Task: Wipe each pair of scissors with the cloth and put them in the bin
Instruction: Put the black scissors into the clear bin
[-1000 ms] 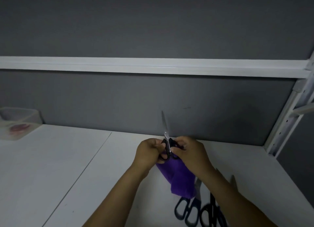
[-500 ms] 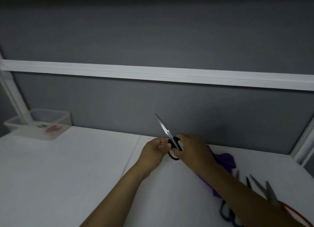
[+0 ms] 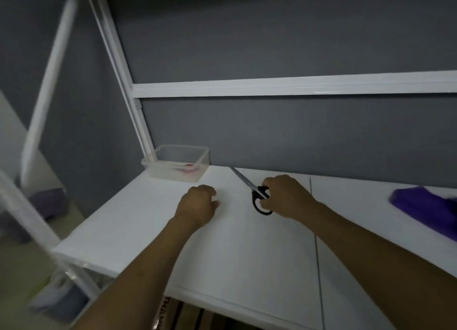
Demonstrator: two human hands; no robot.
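Right hand (image 3: 284,196) grips scissors (image 3: 248,184) by handles, blades aimed far-left at bin (image 3: 173,175); left hand (image 3: 197,202), loosely curled, empty, sits nearer it.

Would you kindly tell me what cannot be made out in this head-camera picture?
All in the head view:
- Clear plastic bin: only a red smudge shows inside; too small and blurred to name.
- Purple cloth: cut off by the right edge.
- Black-handled scissors: part of the handles is hidden by the gripping right hand.
- Things on the floor at left: smeared by motion blur.
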